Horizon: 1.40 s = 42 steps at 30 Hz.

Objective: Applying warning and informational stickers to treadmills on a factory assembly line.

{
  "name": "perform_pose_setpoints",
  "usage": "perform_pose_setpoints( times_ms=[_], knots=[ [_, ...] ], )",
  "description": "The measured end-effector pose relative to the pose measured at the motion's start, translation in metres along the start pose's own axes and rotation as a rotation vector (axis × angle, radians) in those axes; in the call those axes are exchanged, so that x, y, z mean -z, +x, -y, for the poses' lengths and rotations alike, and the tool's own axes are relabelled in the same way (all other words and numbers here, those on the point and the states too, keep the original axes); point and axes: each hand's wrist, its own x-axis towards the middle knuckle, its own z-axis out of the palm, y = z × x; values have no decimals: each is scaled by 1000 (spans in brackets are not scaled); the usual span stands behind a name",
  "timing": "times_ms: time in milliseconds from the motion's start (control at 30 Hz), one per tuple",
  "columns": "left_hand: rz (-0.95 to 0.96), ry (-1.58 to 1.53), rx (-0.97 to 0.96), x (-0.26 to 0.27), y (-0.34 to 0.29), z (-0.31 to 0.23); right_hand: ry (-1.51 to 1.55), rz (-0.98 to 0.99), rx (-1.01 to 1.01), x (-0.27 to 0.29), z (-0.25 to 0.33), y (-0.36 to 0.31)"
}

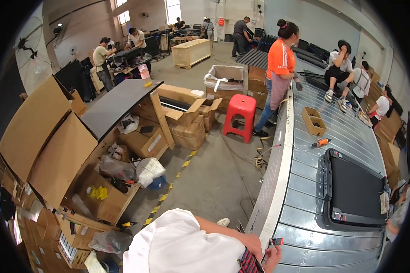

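Observation:
At the lower edge, a bare forearm from a white sleeve leads to my left hand (254, 245), whose fingers are hidden. Beside it, my right hand (272, 257) is closed, fingertips pinching a small black-and-red piece (277, 241) over the bench's near edge. A patch of red-and-dark striped cloth (248, 263) shows just below the hands. Farther along the ribbed metal bench top (300, 225) lies a black framed panel (356, 189), with similar black-and-red pieces at its corners. Neither hand touches the panel.
On the bench are an orange power tool (322, 142) and an open cardboard box (313, 122) of small dark parts. A person in orange (281, 61) stands beside it; another (339, 68) sits on it. A red stool (240, 117), cables and a carton-filled shelf (123, 200) stand left.

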Motion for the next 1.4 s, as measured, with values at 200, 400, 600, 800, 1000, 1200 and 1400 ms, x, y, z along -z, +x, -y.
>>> perform_pose_setpoints(
  times_ms=[200,400,600,800,1000,1200,1400],
  knots=[
    [40,-34,-109,-12,26,-1,56,-225,1,96,0,-25],
    [149,-58,-242,-6,67,14,208,-481,123,115,17,-46],
    [350,-224,-403,-5,117,37,170,-578,186,98,44,-72],
    [469,-296,-326,13,173,53,129,-756,154,107,40,-86],
    [398,-356,-24,-19,241,140,92,-989,93,99,25,-89],
    [341,-532,304,-69,300,255,214,-1235,13,63,11,-116],
    [321,-799,521,-85,315,284,275,-1376,-68,31,0,-125]
  ],
)
